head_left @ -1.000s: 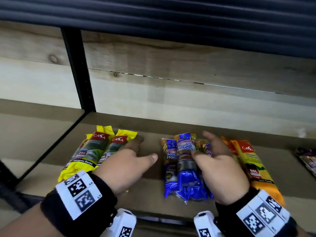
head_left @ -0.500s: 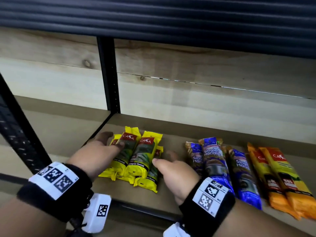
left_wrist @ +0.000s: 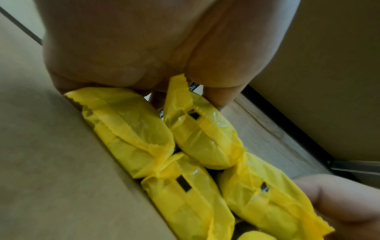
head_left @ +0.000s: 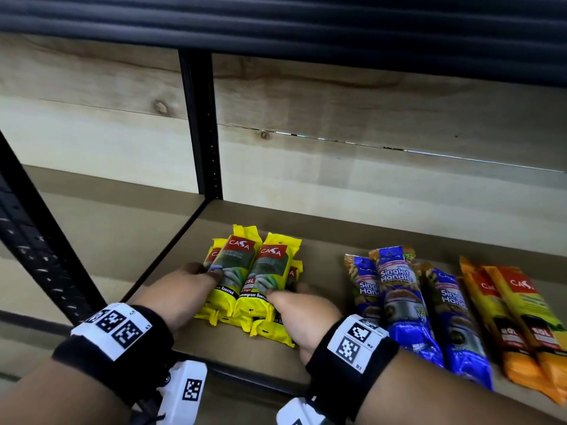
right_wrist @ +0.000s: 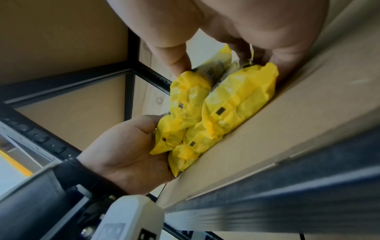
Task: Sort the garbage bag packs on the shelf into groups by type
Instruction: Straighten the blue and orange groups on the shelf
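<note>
Several yellow Casa packs (head_left: 254, 277) lie stacked in a tight pile at the left end of the shelf board (head_left: 245, 357). My left hand (head_left: 190, 283) cups the pile's left side with its thumb over the top pack. My right hand (head_left: 302, 311) holds the right side, thumb on top. The left wrist view shows the yellow pack ends (left_wrist: 185, 162) under my left palm (left_wrist: 144, 48), with the right hand (left_wrist: 339, 199) opposite. In the right wrist view my right hand (right_wrist: 226, 24) and left hand (right_wrist: 127, 146) enclose the packs (right_wrist: 226, 105). Blue Singlet Handle packs (head_left: 399, 296) and orange Casa packs (head_left: 515, 317) lie to the right.
A black upright post (head_left: 202, 133) stands behind the yellow pile at the shelf's left edge. Another black post (head_left: 40, 246) runs down the front left. A pale wooden wall (head_left: 368, 179) closes the back. Bare board lies between the yellow and blue groups.
Both hands left the blue packs and went left to the yellow packs. They now clasp the pile from both sides, and it sits tighter and more stacked.
</note>
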